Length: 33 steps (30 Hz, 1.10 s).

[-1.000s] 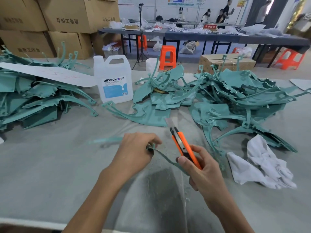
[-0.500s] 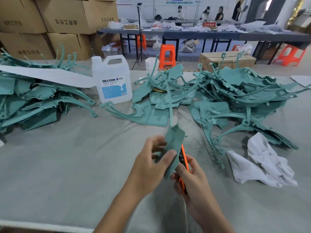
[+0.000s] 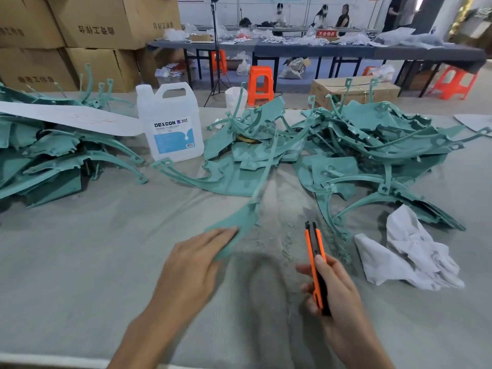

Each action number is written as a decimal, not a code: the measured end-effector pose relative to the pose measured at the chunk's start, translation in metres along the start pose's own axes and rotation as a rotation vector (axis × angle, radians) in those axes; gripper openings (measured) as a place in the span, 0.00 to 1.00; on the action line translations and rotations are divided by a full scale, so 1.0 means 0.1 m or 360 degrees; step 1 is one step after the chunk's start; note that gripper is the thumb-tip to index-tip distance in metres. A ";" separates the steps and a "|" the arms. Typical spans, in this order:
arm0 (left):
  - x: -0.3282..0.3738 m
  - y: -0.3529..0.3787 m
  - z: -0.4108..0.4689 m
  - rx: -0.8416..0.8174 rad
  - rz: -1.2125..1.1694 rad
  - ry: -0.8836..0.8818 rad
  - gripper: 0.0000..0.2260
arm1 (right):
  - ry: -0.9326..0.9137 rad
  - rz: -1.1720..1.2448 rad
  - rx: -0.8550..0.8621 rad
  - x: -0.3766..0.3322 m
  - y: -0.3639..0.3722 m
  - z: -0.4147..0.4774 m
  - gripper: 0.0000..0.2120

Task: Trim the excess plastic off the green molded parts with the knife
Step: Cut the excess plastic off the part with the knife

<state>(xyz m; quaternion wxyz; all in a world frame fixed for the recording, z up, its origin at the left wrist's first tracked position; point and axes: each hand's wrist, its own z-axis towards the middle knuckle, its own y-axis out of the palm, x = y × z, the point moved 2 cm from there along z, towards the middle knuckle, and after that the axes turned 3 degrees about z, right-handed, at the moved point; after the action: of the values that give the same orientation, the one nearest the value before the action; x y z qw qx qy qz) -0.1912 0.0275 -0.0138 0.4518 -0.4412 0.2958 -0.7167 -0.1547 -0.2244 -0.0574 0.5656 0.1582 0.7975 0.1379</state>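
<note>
My left hand (image 3: 197, 258) holds a green molded part (image 3: 241, 218) by its wide flat end, low over the grey table (image 3: 80, 262). The part's thin curved arm reaches up and away toward the middle pile. My right hand (image 3: 332, 291) grips an orange and black utility knife (image 3: 315, 259), tip pointing away from me, a hand's width to the right of the part and apart from it. A heap of green parts (image 3: 372, 145) lies at the back right, a smaller heap (image 3: 253, 145) in the middle, and another heap (image 3: 48, 155) at the left.
A white DEXCON jug (image 3: 170, 123) stands behind the work spot. A crumpled white cloth (image 3: 410, 251) lies to the right of the knife. Green shavings (image 3: 290, 235) are scattered between my hands. Cardboard boxes (image 3: 80, 35) are stacked at the back left; people sit at far tables.
The hands have come apart. My left hand has swung the part out to the left and lower, and my right hand has drawn the knife away to the right.
</note>
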 end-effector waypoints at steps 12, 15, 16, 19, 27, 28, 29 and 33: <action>-0.39 0.37 0.08 -0.0719 0.0192 -0.0401 0.49 | -0.1098 -0.2017 0.0005 -0.26 -0.12 0.05 0.11; -0.32 0.47 0.23 -0.0569 0.0235 -0.0457 0.48 | -0.1299 -0.2316 0.0125 -0.24 -0.01 0.11 0.14; -0.30 0.51 0.28 -0.0563 0.0245 -0.0476 0.49 | -0.1288 -0.2320 0.0139 -0.23 0.00 0.14 0.14; -0.28 0.64 0.37 -0.0528 0.0284 -0.0511 0.49 | -0.1125 -0.2281 0.0097 -0.20 0.02 0.22 0.18; -0.50 0.76 0.32 -0.0639 0.0276 -0.0450 0.56 | -0.1107 -0.2416 0.0134 -0.10 0.03 0.24 0.16; -0.50 0.76 0.33 -0.0645 0.0277 -0.0450 0.56 | -0.1104 -0.2424 0.0180 -0.09 0.03 0.26 0.15; -0.51 0.77 0.33 -0.0655 0.0278 -0.0447 0.56 | -0.1076 -0.2437 0.0237 -0.10 0.04 0.28 0.14; -0.53 0.78 0.31 -0.0675 0.0282 -0.0437 0.56 | -0.1161 -0.2349 0.0395 -0.11 0.00 0.32 0.16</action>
<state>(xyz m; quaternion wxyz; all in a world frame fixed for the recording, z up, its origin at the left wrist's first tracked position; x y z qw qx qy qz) -0.1224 0.0422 -0.0831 0.4462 -0.5916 0.4126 -0.5298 -0.1214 -0.2279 -0.0581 0.7120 -0.3094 0.4725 -0.4173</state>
